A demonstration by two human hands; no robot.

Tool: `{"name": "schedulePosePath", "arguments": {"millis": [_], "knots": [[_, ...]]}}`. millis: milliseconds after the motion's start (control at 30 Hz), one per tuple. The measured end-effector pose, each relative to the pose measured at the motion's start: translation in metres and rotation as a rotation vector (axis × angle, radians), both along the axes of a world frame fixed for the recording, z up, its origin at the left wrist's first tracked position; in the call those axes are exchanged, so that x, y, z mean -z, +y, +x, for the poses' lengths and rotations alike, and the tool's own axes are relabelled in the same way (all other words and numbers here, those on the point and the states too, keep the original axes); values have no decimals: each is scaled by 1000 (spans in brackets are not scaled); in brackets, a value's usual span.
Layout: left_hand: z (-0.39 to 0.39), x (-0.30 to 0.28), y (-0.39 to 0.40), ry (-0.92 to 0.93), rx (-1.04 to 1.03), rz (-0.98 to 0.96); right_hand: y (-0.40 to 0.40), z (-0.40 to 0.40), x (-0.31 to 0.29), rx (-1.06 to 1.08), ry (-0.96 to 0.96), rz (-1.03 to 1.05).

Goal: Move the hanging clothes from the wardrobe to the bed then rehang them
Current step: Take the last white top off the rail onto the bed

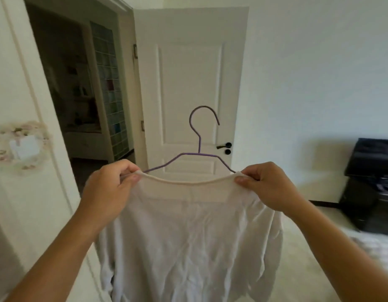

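- Left hand pinches the neckline of a white shirt at its 9 o'clock end, thumb over the collar edge.
- Right hand pinches the same neckline at the 3 o'clock end.
- Shirt hangs mid-air between the hands, in front of a white door, on a purple hanger; hook upright at 12 o'clock, shoulder wires running under the fabric at both pinches.
- Open black case at 3 o'clock by the wall; contents too dark to identify.
- Striped bedding at 4 o'clock, blurred.
- Dark doorway at 10 o'clock; shelves inside, items indistinct.
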State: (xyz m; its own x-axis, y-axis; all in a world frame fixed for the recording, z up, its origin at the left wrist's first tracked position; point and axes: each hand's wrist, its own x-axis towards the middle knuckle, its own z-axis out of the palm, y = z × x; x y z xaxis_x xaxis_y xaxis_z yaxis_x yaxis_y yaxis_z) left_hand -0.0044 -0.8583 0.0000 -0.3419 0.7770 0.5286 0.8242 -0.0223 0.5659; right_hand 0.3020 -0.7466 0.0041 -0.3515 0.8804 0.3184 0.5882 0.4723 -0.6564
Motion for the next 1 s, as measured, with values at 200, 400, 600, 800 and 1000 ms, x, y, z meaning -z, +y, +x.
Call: {"name": "schedulePosePath", "arguments": {"millis": [200, 400, 600, 800, 1000], "knots": [[100, 6, 75, -19, 233, -117, 0, 109, 19, 324, 26, -58], [192, 19, 131, -29, 418, -173, -17, 189, 31, 577, 45, -107], [279, 38, 180, -67, 604, -172, -31, 253, 39, 778, 87, -145], [345, 44, 224, -140, 876, -182, -43, 295, 46, 988, 155, -166], [413, 56, 257, -163, 1081, -217, -61, 323, 55, 1261, 103, -121]]}}
